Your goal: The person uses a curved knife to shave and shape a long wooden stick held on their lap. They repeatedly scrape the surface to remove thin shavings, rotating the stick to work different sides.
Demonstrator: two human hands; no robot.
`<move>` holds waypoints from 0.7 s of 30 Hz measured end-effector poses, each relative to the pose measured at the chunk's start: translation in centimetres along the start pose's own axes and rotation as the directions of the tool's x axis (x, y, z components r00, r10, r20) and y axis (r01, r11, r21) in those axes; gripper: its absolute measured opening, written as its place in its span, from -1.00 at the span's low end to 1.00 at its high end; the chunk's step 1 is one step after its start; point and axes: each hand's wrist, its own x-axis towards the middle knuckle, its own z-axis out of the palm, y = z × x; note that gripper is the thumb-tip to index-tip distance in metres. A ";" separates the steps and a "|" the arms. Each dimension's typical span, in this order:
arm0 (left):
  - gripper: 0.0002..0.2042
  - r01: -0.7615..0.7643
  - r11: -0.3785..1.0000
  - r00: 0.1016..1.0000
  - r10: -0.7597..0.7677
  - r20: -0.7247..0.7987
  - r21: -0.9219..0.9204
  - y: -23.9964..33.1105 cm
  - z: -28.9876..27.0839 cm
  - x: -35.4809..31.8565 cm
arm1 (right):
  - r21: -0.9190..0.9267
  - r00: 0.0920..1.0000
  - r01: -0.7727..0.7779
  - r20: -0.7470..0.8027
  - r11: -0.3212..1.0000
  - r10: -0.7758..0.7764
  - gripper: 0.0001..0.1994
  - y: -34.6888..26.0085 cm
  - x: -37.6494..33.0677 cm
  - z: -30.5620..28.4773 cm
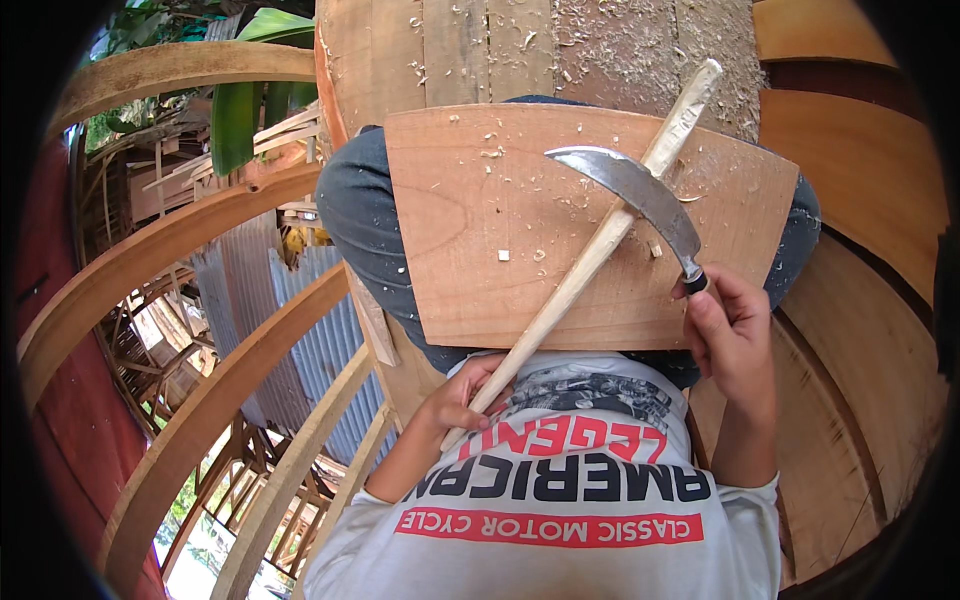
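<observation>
My left hand [460, 402] is wrapped round the near end of a long pale wooden stick [575, 280], close to my shirt. The stick slants up to the right across a wooden board [470, 230] on my lap, and its thicker far end reaches past the board's far edge. In my right hand [728, 325] is a sickle [640, 190] with a curved steel blade and a dark ferrule; my fingers hide most of its handle. Its blade crosses over the stick, with the tip pointing left. Whether blade and stick touch, I cannot tell.
Wood shavings and small chips, one a pale chip [503, 256], lie on the board. More shavings cover the plank floor [520, 50] beyond my knees. Wooden rails [230, 390] stand at my left, with corrugated sheets outside. Wooden planks [850, 380] curve along my right.
</observation>
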 end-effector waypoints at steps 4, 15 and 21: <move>-0.17 0.006 1.000 1.000 -0.006 -0.004 -0.031 0.0 -0.1 -0.1 | -0.131 1.000 -0.003 0.028 0.991 0.007 -0.85 0.0 -0.4 -0.3; -0.20 -0.029 0.999 1.000 0.029 0.001 -0.047 -0.6 -0.1 -0.2 | -0.204 0.861 0.210 -0.425 0.956 -0.280 -0.77 0.0 0.2 -3.4; -0.22 -0.013 0.999 1.000 0.012 -0.017 -0.043 -0.4 -0.1 -0.1 | -0.223 0.996 0.030 0.089 0.974 -0.011 -0.83 0.5 -0.7 -0.9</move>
